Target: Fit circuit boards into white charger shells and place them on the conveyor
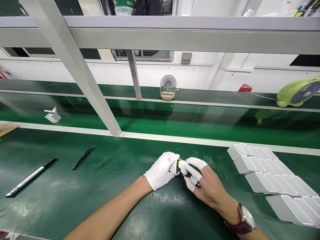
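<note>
My left hand, in a white glove, is closed around a small white plastic housing. At the housing's right end a circuit board with a yellow part shows. My right hand has white covers on its fingertips and a watch at the wrist. Its fingers are pinched together at the board, touching it. A thin dark piece with a bit of red runs between those fingers; whether it is wires or a tool I cannot tell. Both hands meet just above the green table.
Rows of white plastic cases lie at right. Black tweezers and a marker pen lie at left. A slanted metal post stands beyond. Behind are a small fan, a green fan and a white piece.
</note>
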Motion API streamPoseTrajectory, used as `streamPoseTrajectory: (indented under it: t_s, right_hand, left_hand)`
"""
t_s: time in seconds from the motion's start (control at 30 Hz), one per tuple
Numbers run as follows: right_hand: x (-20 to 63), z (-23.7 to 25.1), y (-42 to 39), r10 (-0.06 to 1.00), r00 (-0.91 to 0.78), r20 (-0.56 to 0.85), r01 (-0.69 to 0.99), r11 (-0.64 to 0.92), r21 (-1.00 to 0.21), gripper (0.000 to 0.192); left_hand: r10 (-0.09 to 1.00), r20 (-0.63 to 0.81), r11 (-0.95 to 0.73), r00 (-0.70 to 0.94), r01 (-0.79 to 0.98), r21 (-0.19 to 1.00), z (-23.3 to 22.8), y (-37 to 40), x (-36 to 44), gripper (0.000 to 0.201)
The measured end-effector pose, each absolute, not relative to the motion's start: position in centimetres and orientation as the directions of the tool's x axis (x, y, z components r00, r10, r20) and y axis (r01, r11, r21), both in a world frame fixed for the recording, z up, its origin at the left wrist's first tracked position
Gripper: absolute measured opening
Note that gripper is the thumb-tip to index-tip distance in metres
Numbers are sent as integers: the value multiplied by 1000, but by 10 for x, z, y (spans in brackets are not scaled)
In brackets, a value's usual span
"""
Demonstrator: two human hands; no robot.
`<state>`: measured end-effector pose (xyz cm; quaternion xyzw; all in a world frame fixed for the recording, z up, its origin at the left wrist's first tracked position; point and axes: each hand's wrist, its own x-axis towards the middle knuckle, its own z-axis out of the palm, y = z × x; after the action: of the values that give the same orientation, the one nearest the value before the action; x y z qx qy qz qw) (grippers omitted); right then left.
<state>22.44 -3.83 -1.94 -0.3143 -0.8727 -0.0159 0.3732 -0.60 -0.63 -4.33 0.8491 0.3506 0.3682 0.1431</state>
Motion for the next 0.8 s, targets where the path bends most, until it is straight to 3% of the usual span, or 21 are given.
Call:
streamPoseTrajectory:
  t_s: [0.8]
  right_hand:
    - [224,-20,-39,562,-532,634,582,786,-208,65]
  left_hand:
    - [754,475,-657,454,554,512,-36,-10,0,56]
